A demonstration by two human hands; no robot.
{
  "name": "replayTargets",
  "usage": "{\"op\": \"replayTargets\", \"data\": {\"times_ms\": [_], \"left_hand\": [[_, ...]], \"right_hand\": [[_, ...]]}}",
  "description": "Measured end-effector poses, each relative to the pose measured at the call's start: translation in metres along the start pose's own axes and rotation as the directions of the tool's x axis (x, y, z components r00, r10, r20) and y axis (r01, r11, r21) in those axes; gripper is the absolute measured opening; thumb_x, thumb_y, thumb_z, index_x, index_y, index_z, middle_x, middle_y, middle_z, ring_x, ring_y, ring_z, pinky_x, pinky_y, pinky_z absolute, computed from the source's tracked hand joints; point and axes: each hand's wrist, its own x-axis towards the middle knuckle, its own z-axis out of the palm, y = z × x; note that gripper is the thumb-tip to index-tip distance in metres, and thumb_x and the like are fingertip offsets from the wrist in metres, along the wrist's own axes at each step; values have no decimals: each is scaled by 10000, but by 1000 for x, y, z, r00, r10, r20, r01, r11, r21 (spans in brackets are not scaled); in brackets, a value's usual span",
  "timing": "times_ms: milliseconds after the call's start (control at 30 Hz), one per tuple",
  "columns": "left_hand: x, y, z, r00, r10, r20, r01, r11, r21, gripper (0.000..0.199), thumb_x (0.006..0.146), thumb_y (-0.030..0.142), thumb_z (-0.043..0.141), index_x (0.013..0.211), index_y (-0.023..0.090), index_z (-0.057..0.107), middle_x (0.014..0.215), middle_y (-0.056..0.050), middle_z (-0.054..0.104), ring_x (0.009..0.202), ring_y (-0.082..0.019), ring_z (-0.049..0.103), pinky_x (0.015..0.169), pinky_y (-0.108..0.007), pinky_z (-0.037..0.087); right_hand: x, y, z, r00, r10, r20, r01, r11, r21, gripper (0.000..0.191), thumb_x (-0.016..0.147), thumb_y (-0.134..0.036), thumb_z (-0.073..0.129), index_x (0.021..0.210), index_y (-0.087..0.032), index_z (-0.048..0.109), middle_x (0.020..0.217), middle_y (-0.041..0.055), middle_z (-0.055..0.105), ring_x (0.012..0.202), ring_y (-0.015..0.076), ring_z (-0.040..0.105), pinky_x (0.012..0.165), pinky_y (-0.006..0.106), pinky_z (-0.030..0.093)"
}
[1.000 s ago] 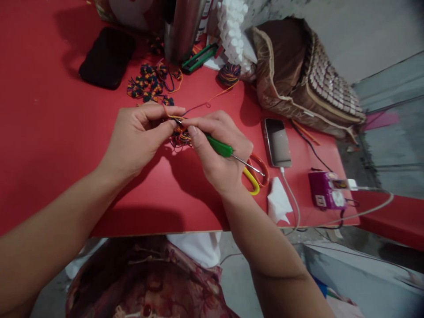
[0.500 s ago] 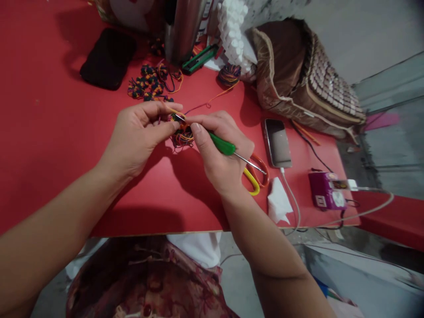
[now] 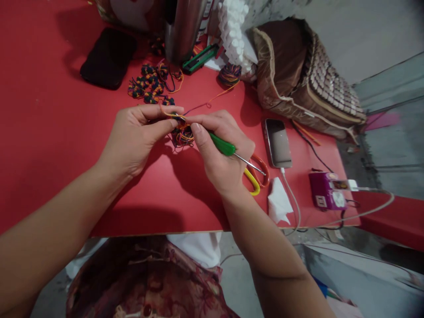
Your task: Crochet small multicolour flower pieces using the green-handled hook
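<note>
My left hand [image 3: 134,137] pinches a small multicoloured yarn piece [image 3: 183,133] between thumb and fingers, and an orange strand passes over its index finger. In my right hand [image 3: 223,148] is a crochet hook with a green handle [image 3: 222,144]; its metal tip meets the yarn piece at my left fingertips, and its other metal end sticks out towards the lower right. From the piece a thin strand runs back to a yarn ball [image 3: 229,74]. Dark and orange crocheted pieces [image 3: 147,84] lie behind my left hand.
A black phone [image 3: 108,58] lies at the back left, near a metal flask [image 3: 184,31] and a green cutter [image 3: 200,58]. On the right are scissors [image 3: 252,182], a charging phone [image 3: 277,143], white tissue [image 3: 279,201], a purple adapter [image 3: 326,190] and a brown bag [image 3: 285,66].
The fingers of my left hand have shifted slightly on the yarn piece, and the orange strand now crosses its index finger differently. The hook has barely moved.
</note>
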Motion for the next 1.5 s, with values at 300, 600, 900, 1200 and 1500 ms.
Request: {"op": "replayTargets", "data": {"times_ms": [300,600,900,1200,1500], "left_hand": [[-6,9,3,983,178,-41,-157,941,301,136,951,235,934,1007,353,970,1050,-23,874,1019,-262,779,994,-450,665],[-3,8,-1,964,267,14,-248,871,424,133,982,280,928,1088,335,986,990,-52,776,951,-266,694,939,-441,578],[-9,10,8,985,173,-6,-161,929,334,31,964,350,954,994,339,953,1062,-76,814,1206,-360,781,1109,-541,630],[2,4,-2,1000,-21,18,20,999,36,323,824,270,1050,1113,324,918,1098,-40,877,1167,-302,841,1074,-469,732],[9,2,-4,985,-160,58,166,980,-112,356,777,211,1062,1093,300,922,1018,-36,858,1075,-293,863,1016,-479,742]], "right_hand": [[-2,-8,2,999,-38,-1,38,999,0,201,1155,-278,739,1233,-365,903,1080,18,885,949,222,822,903,429,710],[-5,2,6,987,157,-21,-155,986,55,237,1189,-484,685,1167,-370,892,1017,19,893,918,234,835,924,440,726],[-6,-7,4,995,73,63,-65,990,-123,188,1168,-410,701,1231,-447,875,1099,12,901,979,256,825,964,474,717],[-5,-4,7,992,123,-33,-119,988,98,161,1172,-399,749,1207,-366,902,1046,18,889,977,228,837,947,428,708],[-6,1,9,987,152,-45,-146,982,117,194,1170,-436,748,1221,-340,909,1059,17,894,950,226,848,950,443,725]]}}
